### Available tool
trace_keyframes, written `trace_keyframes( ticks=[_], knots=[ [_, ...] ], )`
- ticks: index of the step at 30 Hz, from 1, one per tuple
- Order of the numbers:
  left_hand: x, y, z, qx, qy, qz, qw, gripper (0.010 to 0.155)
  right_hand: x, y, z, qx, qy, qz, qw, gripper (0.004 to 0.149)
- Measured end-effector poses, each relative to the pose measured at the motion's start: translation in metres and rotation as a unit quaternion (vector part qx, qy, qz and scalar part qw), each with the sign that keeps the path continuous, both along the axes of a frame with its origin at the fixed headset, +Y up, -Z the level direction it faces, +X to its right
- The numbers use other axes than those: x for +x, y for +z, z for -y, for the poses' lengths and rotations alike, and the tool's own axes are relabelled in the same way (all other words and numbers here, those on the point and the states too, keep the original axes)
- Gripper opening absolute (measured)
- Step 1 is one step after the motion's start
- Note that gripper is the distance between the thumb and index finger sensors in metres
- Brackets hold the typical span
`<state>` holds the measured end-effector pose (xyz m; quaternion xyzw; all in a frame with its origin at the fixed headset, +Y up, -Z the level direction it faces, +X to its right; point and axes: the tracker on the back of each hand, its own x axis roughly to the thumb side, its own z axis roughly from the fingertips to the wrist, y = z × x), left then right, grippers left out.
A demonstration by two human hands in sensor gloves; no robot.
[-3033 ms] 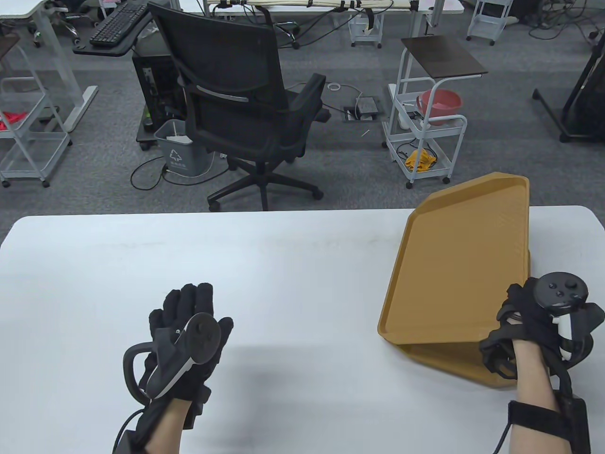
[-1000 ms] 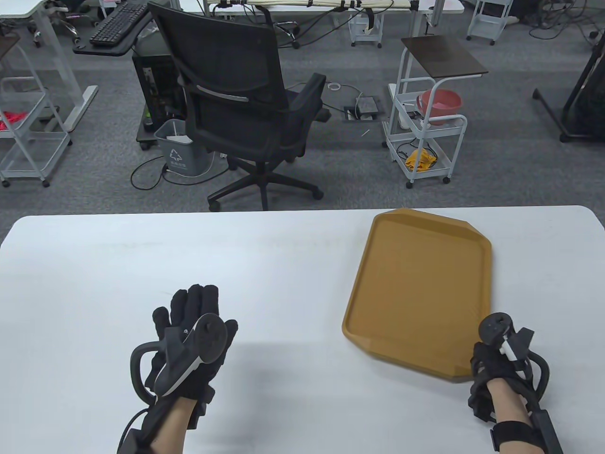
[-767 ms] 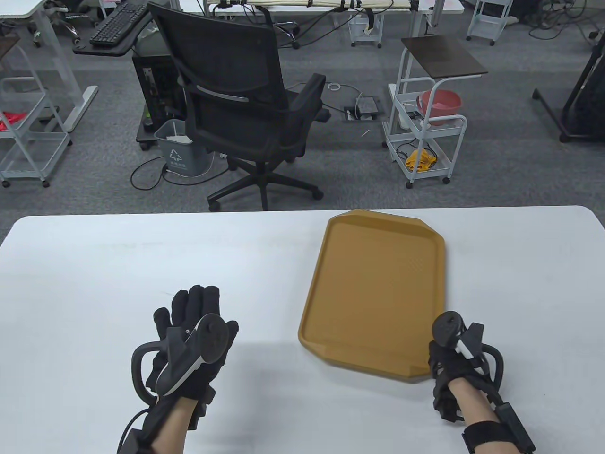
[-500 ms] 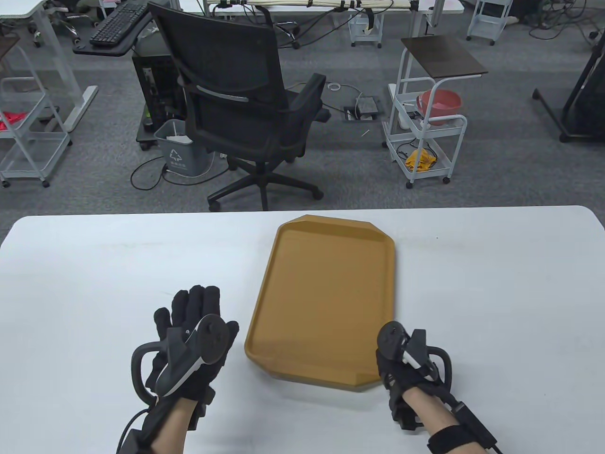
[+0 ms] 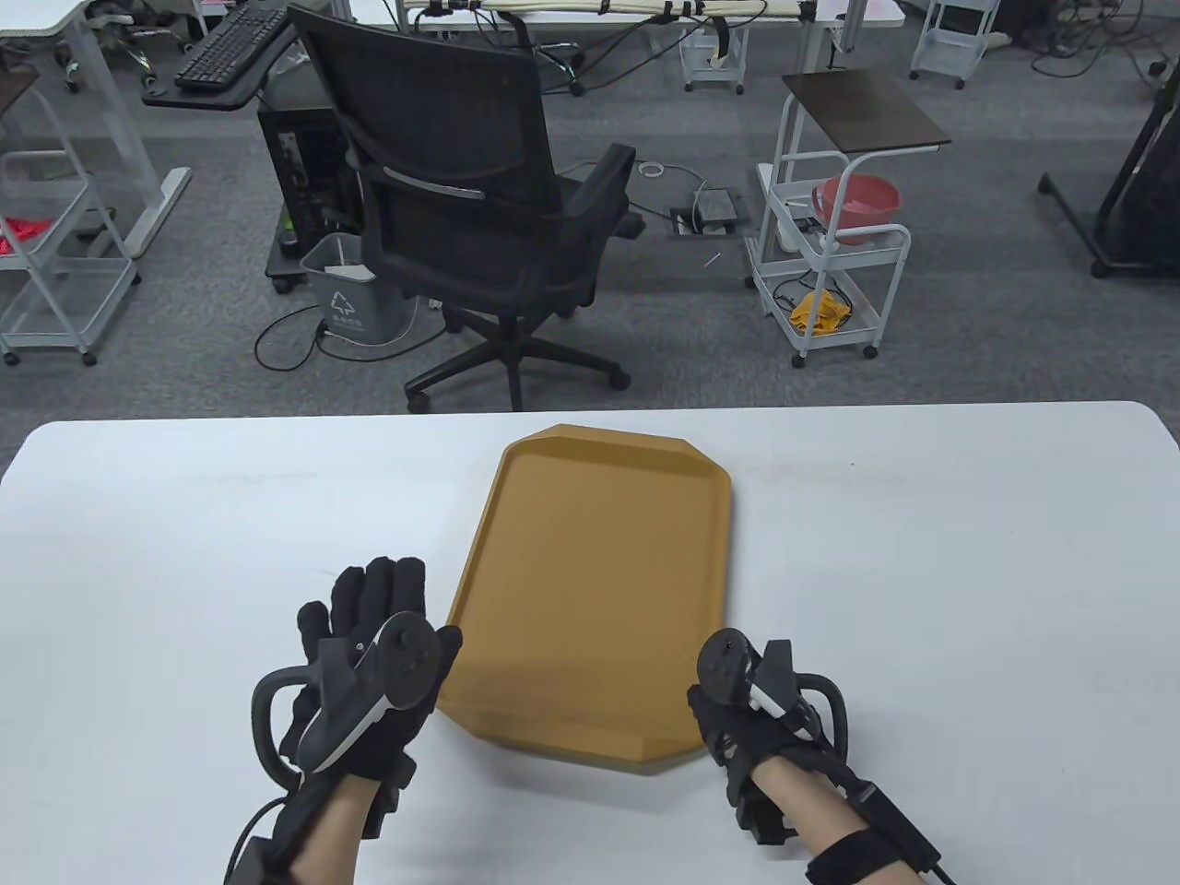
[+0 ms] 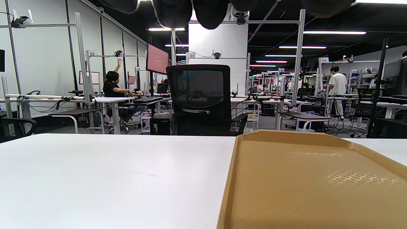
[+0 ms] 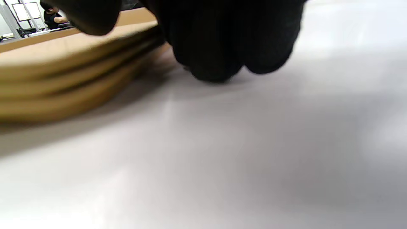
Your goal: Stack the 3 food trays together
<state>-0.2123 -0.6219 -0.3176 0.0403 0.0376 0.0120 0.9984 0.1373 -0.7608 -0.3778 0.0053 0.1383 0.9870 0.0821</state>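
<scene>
A stack of brown food trays (image 5: 590, 590) lies flat at the middle of the white table (image 5: 968, 553), long side running away from me. The right wrist view shows three layered tray rims (image 7: 63, 82). My right hand (image 5: 737, 710) grips the stack's near right corner, with a finger over the rim and the others curled against the table (image 7: 222, 47). My left hand (image 5: 378, 608) lies open with fingers spread, just left of the stack's near left corner, not holding it. The left wrist view shows the top tray (image 6: 311, 178) to the right of my fingertips (image 6: 206, 12).
A black office chair (image 5: 479, 203) stands just beyond the table's far edge. A white wheeled cart (image 5: 830, 267) with a red basin is on the floor behind to the right. Bare table surface lies left and right of the stack.
My right hand has slid the tray stack leftward from the table's right side to the middle, close to my left hand. Three seconds ago the top tray was tilted up; it now lies flat.
</scene>
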Motion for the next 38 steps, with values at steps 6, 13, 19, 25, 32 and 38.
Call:
trace_keyframes(
  ticks=[6, 13, 19, 25, 32, 38],
  knots=[
    [-0.001, 0.0, 0.0, 0.002, 0.006, 0.001, 1.0, 0.078, 0.009, 0.003, -0.051, 0.085, -0.04, -0.009, 0.996, 0.068],
    [-0.001, 0.0, 0.0, 0.012, 0.009, 0.004, 1.0, 0.077, 0.014, 0.023, -0.106, 0.184, -0.072, -0.028, 0.98, 0.07],
    [-0.001, 0.003, -0.004, 0.025, 0.007, 0.003, 1.0, 0.078, 0.019, 0.043, -0.122, 0.233, -0.078, -0.042, 0.968, 0.076],
    [-0.002, 0.006, -0.007, 0.042, 0.024, 0.004, 0.999, 0.079, 0.025, 0.052, -0.129, 0.248, -0.065, -0.049, 0.965, 0.08],
    [-0.001, 0.004, -0.005, 0.043, 0.022, 0.007, 0.999, 0.079, 0.027, 0.052, -0.129, 0.239, -0.08, -0.049, 0.966, 0.079],
    [-0.001, 0.002, -0.002, 0.037, 0.019, 0.007, 0.999, 0.079, 0.027, 0.053, -0.13, 0.238, -0.078, -0.047, 0.967, 0.079]
  ],
)
